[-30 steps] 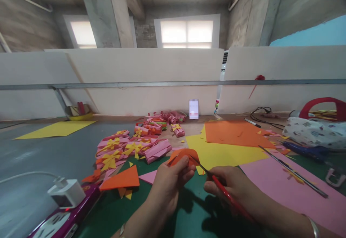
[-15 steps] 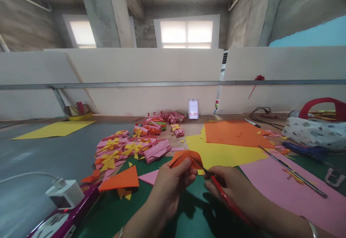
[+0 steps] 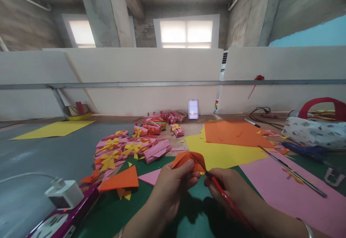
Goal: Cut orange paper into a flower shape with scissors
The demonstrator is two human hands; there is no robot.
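Pinched between the thumb and fingers of my left hand (image 3: 175, 180) is a small folded piece of orange paper (image 3: 182, 158). My right hand (image 3: 229, 187) is closed round red-handled scissors (image 3: 223, 194), whose thin dark blade crosses the orange paper. Part of the handles is hidden by my fingers. To the left of my left hand lie an orange paper triangle (image 3: 121, 178) and a pink paper piece (image 3: 150, 176), both on a green mat (image 3: 108, 216).
Pink paper bundles with yellow bows (image 3: 132, 146) are heaped at centre left. A purple power strip (image 3: 81, 209) carries a white charger (image 3: 65, 194). Yellow (image 3: 221, 153), orange (image 3: 232, 131) and pink sheets (image 3: 278, 180) spread right, with a metal rod (image 3: 294, 173). A phone (image 3: 193, 109) stands behind.
The orange paper and both hands have shifted slightly to the right. The scissors' blade now lies further across the paper's face. Things on the table stay where they were.
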